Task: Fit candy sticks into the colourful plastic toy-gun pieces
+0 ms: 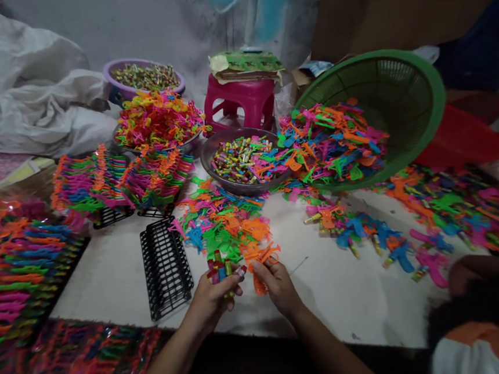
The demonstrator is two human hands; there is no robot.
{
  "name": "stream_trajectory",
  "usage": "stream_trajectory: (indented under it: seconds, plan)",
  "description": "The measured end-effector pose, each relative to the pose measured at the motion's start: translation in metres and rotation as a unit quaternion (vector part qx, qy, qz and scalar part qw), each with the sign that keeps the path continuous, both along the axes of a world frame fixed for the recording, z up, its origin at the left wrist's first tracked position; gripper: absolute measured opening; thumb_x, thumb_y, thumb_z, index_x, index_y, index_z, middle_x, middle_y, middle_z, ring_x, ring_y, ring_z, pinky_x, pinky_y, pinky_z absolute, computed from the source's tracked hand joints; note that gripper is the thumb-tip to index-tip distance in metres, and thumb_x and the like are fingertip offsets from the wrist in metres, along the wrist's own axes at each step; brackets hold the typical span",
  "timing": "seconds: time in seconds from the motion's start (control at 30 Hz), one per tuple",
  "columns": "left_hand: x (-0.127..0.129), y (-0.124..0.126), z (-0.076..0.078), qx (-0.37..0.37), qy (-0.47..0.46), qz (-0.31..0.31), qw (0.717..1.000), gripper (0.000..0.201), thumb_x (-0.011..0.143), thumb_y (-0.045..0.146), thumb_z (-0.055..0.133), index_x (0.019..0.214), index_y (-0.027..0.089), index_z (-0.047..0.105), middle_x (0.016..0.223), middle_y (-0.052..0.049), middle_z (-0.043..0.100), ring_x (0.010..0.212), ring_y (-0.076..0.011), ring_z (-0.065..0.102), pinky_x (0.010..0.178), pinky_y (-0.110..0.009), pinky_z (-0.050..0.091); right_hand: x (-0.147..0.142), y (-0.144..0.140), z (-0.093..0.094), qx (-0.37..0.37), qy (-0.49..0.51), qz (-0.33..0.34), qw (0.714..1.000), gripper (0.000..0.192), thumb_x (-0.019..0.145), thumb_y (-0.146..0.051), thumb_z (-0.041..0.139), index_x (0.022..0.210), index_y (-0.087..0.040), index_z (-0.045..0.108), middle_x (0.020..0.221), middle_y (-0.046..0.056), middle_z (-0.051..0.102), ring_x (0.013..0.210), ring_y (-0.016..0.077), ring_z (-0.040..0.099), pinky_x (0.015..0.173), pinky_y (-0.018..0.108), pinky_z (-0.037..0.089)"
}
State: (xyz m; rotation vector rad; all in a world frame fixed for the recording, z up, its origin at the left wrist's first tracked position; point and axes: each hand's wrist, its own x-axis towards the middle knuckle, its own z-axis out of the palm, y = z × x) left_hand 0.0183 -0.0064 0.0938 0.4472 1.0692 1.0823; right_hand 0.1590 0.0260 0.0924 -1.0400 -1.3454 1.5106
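Observation:
My left hand (217,291) is closed around several small tubes (220,269) with red ends and yellow, blue and pink bodies. Just to its right, my right hand (276,282) pinches an orange plastic toy gun (260,285) between thumb and fingers. One tube in the left hand points toward the orange toy gun; I see a small gap between them. Beyond both hands lies a loose pile of green, orange, pink and blue toy guns (222,227) on the white tabletop (329,302). Behind that pile stands a dark bowl (249,188) with more tubes and some pink pieces.
A black grid rack (167,270) lies left of my hands, beside filled racks (92,186). A tilted green basket (418,120) spills toy guns at the back right. Toy guns with tubes (395,250) lie right. A pink stool (241,97) stands behind; another person (473,348) sits at lower right.

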Motion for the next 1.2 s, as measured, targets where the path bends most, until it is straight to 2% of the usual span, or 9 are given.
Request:
stream_trajectory:
  seconds: [0.23,0.4,0.57,0.7,0.83,0.93,1.03,1.07,1.2]
  plan:
    - [0.003,-0.001,-0.006,-0.002,0.008,0.003,1.000,0.032,0.063,0.026,0.068,0.089,0.011,0.056,0.072,-0.005,0.060,0.050,-0.0091,0.055,0.032,-0.013,0.031,0.002,-0.004,-0.008,0.010,-0.057,-0.030,0.998,0.033,0.080,-0.044,0.045,0.072,-0.015,0.057,0.063,0.001,0.052,0.061,0.0127,0.048,0.062,0.024,0.041]
    - [0.005,-0.004,-0.011,0.024,0.097,-0.064,0.993,0.032,0.063,0.030,0.064,0.087,0.012,0.054,0.065,-0.002,0.057,0.048,-0.0114,0.053,0.030,-0.016,0.031,0.004,-0.005,-0.013,0.017,-0.097,-0.032,0.995,0.036,0.080,-0.045,0.043,0.062,-0.015,0.051,0.056,-0.002,0.042,0.054,0.0099,0.039,0.053,0.022,0.035]
    - [0.002,-0.010,-0.010,0.142,0.340,-0.116,0.922,0.009,0.060,0.017,0.058,0.067,0.015,0.052,0.053,0.003,0.051,0.048,-0.0091,0.046,0.045,-0.020,0.038,0.000,-0.016,-0.017,0.040,-0.150,-0.021,0.988,0.037,0.082,-0.042,0.040,0.055,-0.017,0.041,0.049,-0.005,0.032,0.048,0.0079,0.030,0.046,0.021,0.027]
    - [0.004,-0.007,0.000,0.250,0.419,-0.159,0.858,0.013,0.052,0.007,0.054,0.061,0.017,0.055,0.057,0.003,0.052,0.054,-0.0102,0.047,0.053,-0.020,0.038,-0.007,-0.024,-0.020,0.047,-0.169,-0.049,0.983,0.035,0.083,-0.041,0.037,0.058,-0.018,0.042,0.049,-0.005,0.037,0.048,0.0084,0.034,0.047,0.021,0.028]
    - [0.008,0.000,-0.013,0.149,0.373,-0.166,0.901,0.015,0.058,0.018,0.055,0.073,0.017,0.058,0.056,0.003,0.055,0.048,-0.0110,0.049,0.044,-0.019,0.039,0.035,0.000,-0.021,0.011,-0.222,-0.059,0.973,0.040,0.078,-0.049,0.039,0.053,-0.018,0.044,0.047,-0.004,0.040,0.047,0.0102,0.037,0.047,0.023,0.030]
    - [0.000,0.002,-0.035,0.017,0.356,-0.087,0.930,0.019,0.064,0.030,0.055,0.078,0.016,0.054,0.050,0.004,0.052,0.038,-0.0108,0.045,0.034,-0.019,0.034,0.110,0.036,-0.013,-0.027,-0.371,-0.147,0.917,0.046,0.073,-0.057,0.040,0.051,-0.018,0.051,0.043,-0.001,0.042,0.045,0.0139,0.041,0.046,0.026,0.032]
    - [-0.012,0.000,-0.054,0.051,0.413,-0.030,0.909,0.022,0.064,0.035,0.058,0.076,0.017,0.054,0.052,0.004,0.055,0.044,-0.0119,0.051,0.042,-0.020,0.041,0.169,0.075,-0.004,-0.012,-0.575,-0.363,0.733,0.038,0.068,-0.050,0.051,0.064,-0.015,0.062,0.055,0.009,0.055,0.056,0.0225,0.051,0.053,0.033,0.037]
    - [-0.014,0.000,-0.058,0.083,0.437,-0.024,0.895,0.023,0.064,0.035,0.059,0.077,0.017,0.054,0.056,0.003,0.058,0.049,-0.0128,0.054,0.047,-0.021,0.043,0.175,0.089,-0.002,0.028,-0.597,-0.395,0.698,0.036,0.071,-0.045,0.050,0.073,-0.013,0.064,0.064,0.012,0.059,0.064,0.0250,0.054,0.057,0.035,0.039]
    - [-0.017,-0.002,-0.067,0.194,0.507,-0.041,0.839,0.025,0.068,0.035,0.057,0.086,0.018,0.057,0.070,0.000,0.065,0.062,-0.0148,0.060,0.060,-0.021,0.047,0.133,0.149,-0.017,0.235,-0.579,-0.274,0.731,0.037,0.079,-0.034,0.041,0.101,-0.013,0.061,0.102,0.015,0.060,0.098,0.0250,0.051,0.084,0.037,0.037]
